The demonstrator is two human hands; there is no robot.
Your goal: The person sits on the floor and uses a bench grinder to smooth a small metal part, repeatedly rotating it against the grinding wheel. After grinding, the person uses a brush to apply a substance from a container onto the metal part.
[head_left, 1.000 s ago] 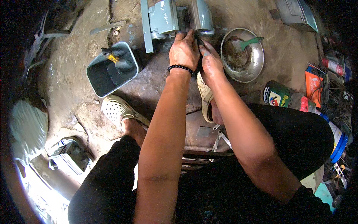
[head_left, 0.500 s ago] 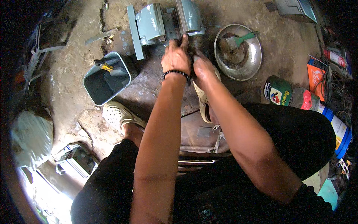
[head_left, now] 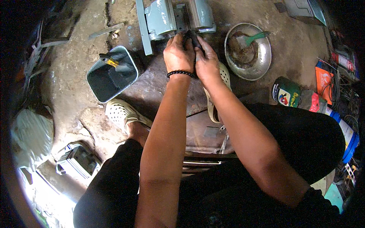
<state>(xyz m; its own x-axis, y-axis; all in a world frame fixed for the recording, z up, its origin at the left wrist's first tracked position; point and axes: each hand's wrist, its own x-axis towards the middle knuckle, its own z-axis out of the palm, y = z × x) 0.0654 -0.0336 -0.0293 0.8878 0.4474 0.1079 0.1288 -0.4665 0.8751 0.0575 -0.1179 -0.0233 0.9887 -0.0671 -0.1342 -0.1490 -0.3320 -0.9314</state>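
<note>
Both hands meet just below a grey-blue painted metal machine part (head_left: 161,17), at the top centre. Between them is a dark, narrow piece (head_left: 193,39) whose kind I cannot make out. My left hand (head_left: 178,55), with a black bead bracelet (head_left: 180,72) at the wrist, curls its fingers against the piece's left side. From the right, my right hand (head_left: 207,66) grips the same piece, thumb and fingers pressed along it. My fingers partly hide the piece, which sits near the machine part's lower edge; whether it touches that part I cannot tell.
Left of my hands stands a dark square tub (head_left: 110,81) with a yellow-and-black-handled scraper (head_left: 111,62) in it. A round metal bowl (head_left: 265,57) on the right holds a green-handled brush (head_left: 256,37). Several cans, including a green one (head_left: 286,93), line the right side.
My right hand's fingers have come up alongside the dark piece, now more visible between the hands. The whole view has shifted slightly, with the machine part now higher and further right.
</note>
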